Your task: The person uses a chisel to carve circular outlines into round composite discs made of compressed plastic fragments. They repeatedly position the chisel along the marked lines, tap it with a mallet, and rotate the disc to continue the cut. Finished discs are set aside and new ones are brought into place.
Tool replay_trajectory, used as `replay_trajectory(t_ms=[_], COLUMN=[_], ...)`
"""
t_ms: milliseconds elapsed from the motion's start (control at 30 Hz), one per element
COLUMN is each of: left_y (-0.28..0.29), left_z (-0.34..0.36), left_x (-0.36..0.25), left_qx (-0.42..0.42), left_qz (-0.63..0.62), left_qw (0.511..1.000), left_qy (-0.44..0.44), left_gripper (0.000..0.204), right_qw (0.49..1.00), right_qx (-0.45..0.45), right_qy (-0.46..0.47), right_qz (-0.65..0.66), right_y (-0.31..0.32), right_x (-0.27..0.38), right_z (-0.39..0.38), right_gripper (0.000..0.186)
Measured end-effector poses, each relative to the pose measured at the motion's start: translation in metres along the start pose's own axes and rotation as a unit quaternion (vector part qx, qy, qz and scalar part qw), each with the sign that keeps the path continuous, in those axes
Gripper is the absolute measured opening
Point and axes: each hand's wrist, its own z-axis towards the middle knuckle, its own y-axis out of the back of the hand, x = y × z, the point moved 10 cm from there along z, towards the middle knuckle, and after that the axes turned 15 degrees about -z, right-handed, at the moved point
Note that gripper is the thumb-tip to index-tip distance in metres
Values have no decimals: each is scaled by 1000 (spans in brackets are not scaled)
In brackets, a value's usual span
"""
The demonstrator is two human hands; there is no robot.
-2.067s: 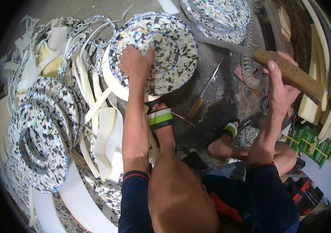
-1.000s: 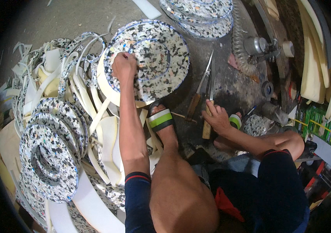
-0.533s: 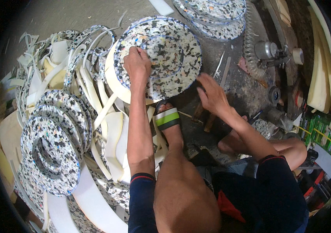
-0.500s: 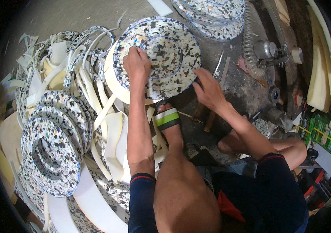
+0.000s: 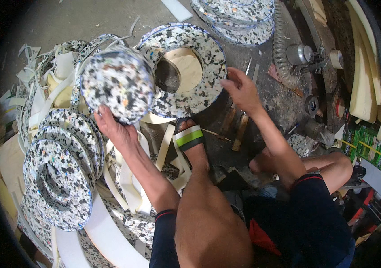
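My left hand (image 5: 117, 129) grips the lower edge of a thick round foam disc (image 5: 116, 87), speckled black and white and slightly blurred. To its right lies a speckled foam ring (image 5: 204, 49) with a round hole through its middle. A cream foam piece (image 5: 189, 67) and dark floor show through that hole. My right hand (image 5: 242, 91) is at the ring's right edge, its fingers apart and bent; whether the fingertips touch the ring I cannot tell. Two knives (image 5: 239, 129) with wooden handles lie on the floor just below my right hand.
Stacked foam rings (image 5: 58, 183) lean at the left among a heap of foam strips (image 5: 130, 190). More speckled discs (image 5: 244, 27) lie at the far side. A ribbed hose (image 5: 282, 58) and a metal machine part (image 5: 298, 55) stand at the right. My sandalled foot (image 5: 192, 138) is near the ring.
The middle disc has come out of the larger round and moved left in my left hand, leaving a hole. My right hand stays near the right edge.
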Motion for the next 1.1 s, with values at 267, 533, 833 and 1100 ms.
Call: replay_trajectory(t_ms=[267,533,833,1100], left_y=[-34,80,87,11], left_z=[-137,-137,-113,-92], left_x=[121,127,129,128], left_qx=[247,-146,-223,-78], left_qz=[280,112,112,23], left_qw=[915,939,930,962], left_qy=[156,291,268,261], left_gripper=[39,31,70,44], right_qw=[984,888,849,978], right_qx=[137,334,127,114], right_qy=[113,-138,-29,-158], right_qz=[-25,-285,-513,76], right_y=[8,169,150,-13], right_x=[32,-185,-193,-88], right_z=[-38,-44,0,59], right_gripper=[76,74,66,76])
